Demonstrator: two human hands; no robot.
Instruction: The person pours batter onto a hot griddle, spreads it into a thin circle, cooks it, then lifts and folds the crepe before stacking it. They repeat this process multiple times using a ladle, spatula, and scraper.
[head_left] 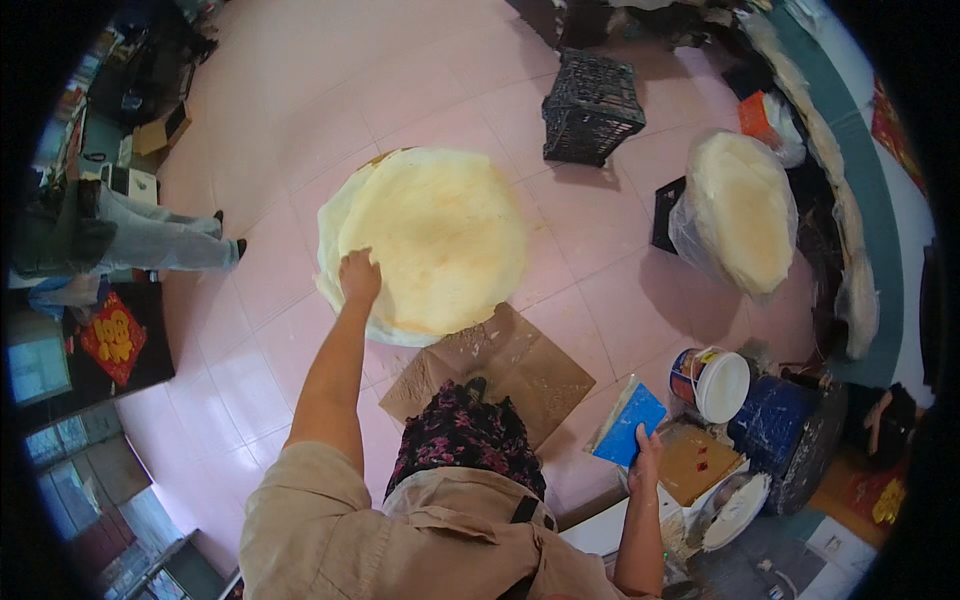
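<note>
My left hand (360, 274) is at the left edge of the top sheet of a stack of large, thin, pale yellow round flatbreads (440, 235). Its fingers look bent and closed on that edge, though the tips are partly hidden. The sheets overlap unevenly, with a brown rim of whatever supports them showing at the top. Off to the right, my right hand (646, 460) grips a blue flat scraper (628, 425) with a pale edge, held above the floor near a white bucket.
A brown cardboard sheet (535, 370) lies by my feet. Black crates (592, 108) stand beyond; another pale round stack (745, 210) sits in plastic at right. A white bucket (722, 386) and blue drum (775, 425) stand nearby. Another person (160, 235) is at left.
</note>
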